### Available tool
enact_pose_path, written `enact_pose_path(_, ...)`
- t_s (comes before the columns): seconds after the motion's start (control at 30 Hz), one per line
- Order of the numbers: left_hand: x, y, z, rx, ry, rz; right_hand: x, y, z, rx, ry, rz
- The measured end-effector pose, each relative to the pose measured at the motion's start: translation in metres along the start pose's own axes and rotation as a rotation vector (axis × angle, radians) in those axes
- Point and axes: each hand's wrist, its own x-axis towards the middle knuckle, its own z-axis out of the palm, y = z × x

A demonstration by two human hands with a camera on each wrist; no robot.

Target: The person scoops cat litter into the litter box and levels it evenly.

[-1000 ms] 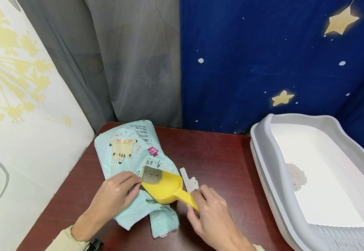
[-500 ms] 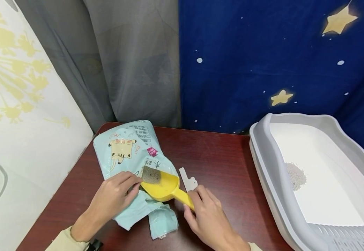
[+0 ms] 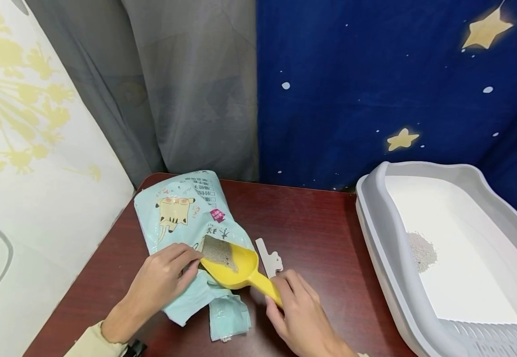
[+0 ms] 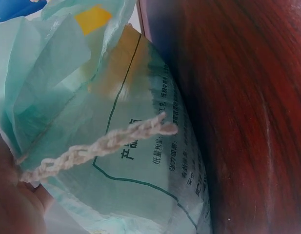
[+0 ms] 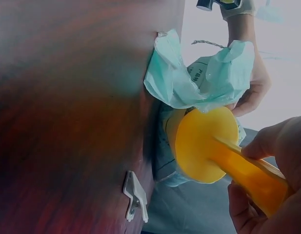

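Note:
A light-blue printed bag (image 3: 175,203) of grey cat litter lies on its side, its torn mouth toward me. My left hand (image 3: 166,272) pinches the edge of that mouth. In the left wrist view a braided cord (image 4: 101,148) hangs across the bag's printed side. With my right hand (image 3: 300,312) I grip the handle of a yellow scoop (image 3: 240,272). The scoop's front end is inside the mouth, and grey litter (image 3: 218,251) covers its front part. The bag hides the scoop's tip. In the right wrist view thumb and fingers surround the scoop's handle (image 5: 248,173).
A white clip (image 3: 268,258) lies on the dark red table (image 3: 303,223) just right of the bag. At the right stands a grey-rimmed litter box (image 3: 376,208) with a small litter pile (image 3: 421,252) inside. A torn bag flap (image 3: 229,317) lies toward me.
Litter in the scoop has spread farther toward the handle. The scoop and my right hand have shifted slightly toward me. My left hand stays at the bag's mouth.

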Motion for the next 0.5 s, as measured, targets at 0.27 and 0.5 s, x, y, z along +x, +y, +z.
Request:
enact_pose_path(0.27,0.001,0.0,0.0,-0.002,0.019,0.0,-0.015,0.001,-0.006,-0.028,0.025,-0.017)
enact_pose_path(0.5,0.001,0.001,0.0,0.001,0.008,-0.014,-0.029,0.004,-0.009,-0.052,-0.008,-0.019)
